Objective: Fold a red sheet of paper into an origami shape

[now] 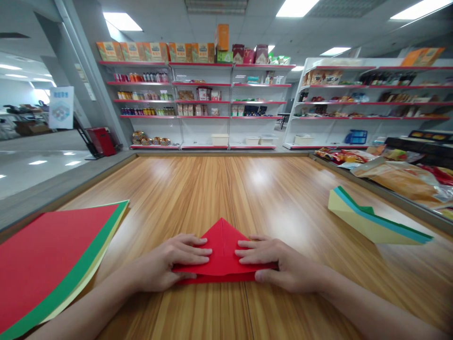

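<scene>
A sheet of red paper (222, 238), folded to a triangle with a peak at the far end and a strip along its near edge, lies in front of me on the wooden table. My left hand (180, 259) is on its left side, fingers stretched over the top and thumb at the near strip. On the right side my right hand (274, 262) holds it the same way, its thumb tucked at the front edge. A center crease runs down from the peak. The near strip stands slightly apart from the layer beneath.
At the left lies a stack of colored paper sheets (53, 255), red on top. A folded paper boat (375, 219) in cream, blue and green stands at the right. Packaged snacks (406, 177) sit beyond the table's right edge. Stocked shelves (201, 101) line the back.
</scene>
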Tool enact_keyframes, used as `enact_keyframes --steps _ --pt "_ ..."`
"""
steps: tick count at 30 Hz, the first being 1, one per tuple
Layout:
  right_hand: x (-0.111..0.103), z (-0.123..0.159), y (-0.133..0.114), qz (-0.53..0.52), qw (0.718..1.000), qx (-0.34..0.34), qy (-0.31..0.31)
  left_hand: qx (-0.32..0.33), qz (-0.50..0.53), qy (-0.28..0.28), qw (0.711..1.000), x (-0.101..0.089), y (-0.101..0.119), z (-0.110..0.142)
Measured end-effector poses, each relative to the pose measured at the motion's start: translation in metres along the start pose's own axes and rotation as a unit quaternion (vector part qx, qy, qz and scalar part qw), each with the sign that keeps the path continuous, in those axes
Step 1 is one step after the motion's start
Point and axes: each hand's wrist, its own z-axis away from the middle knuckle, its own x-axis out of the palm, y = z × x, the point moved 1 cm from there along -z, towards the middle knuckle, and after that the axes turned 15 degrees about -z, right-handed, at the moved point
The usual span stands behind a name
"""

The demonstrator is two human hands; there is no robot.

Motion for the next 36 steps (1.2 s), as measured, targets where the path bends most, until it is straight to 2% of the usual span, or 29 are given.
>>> enact_keyframes --steps 8,16,20,25,30,33,36 --pt "0.003 0.000 -0.003 0.020 1.000 -0.016 0.001 0.014 0.004 -0.004 1.000 -0.007 0.008 -0.006" --pt "0.001 -0.004 0.005 -0.009 0.998 -0.003 0.065 -0.041 0.039 0.021 0.998 -0.003 -0.003 -0.004" --pt "0.004 -0.003 0.013 -0.011 0.995 0.038 0.093 -0.071 0.031 0.015 0.997 -0.005 -0.003 -0.004" --pt "0.007 0.001 0.014 -0.020 0.992 0.072 0.100 -0.070 0.025 -0.005 0.997 -0.009 0.004 -0.005" --pt "0.008 0.000 0.008 -0.024 0.996 0.012 0.090 -0.047 0.049 0.037 0.997 -0.001 0.005 -0.004" --pt "0.009 -0.003 0.007 -0.020 0.994 -0.014 0.109 -0.093 0.089 0.075 0.989 0.005 0.002 -0.003" --pt "0.010 -0.004 0.007 -0.002 0.992 -0.015 0.127 -0.097 0.102 0.063 0.988 0.007 0.003 -0.005"
